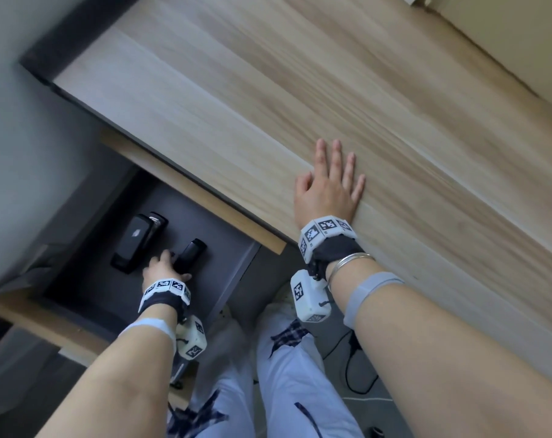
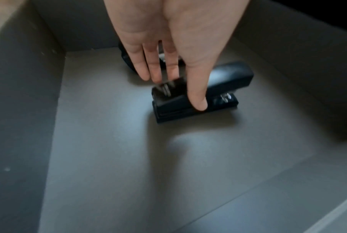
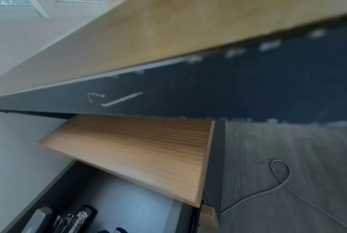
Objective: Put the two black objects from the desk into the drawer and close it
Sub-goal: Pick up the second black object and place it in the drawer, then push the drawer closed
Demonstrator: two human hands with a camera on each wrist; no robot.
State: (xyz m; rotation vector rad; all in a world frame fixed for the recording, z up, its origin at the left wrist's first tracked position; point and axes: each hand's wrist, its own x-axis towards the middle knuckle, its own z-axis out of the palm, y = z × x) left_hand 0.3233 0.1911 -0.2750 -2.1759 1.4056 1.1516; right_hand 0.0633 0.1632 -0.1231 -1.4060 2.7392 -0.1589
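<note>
The grey drawer (image 1: 227, 245) under the desk stands open. On its floor lie two black staplers: a larger one (image 1: 135, 245) at the left and a smaller one (image 1: 191, 252) beside it. My left hand (image 1: 165, 267) is inside the drawer at the near end of the small stapler. In the left wrist view the small stapler (image 2: 224, 82) rests on the drawer floor (image 2: 108, 157), with the left hand (image 2: 180, 93) pinching it, thumb on one side and fingers on the other. The large stapler (image 2: 126, 61) is mostly hidden behind the fingers. My right hand (image 1: 330, 184) lies flat on the desk top.
The wooden desk top (image 1: 300, 90) stretches away to the upper right. A wooden panel (image 3: 138, 154) juts out above the drawer's rear half. A grey wall runs along the left. My legs (image 1: 300, 374) and a cable (image 1: 356, 371) on the floor are below the desk edge.
</note>
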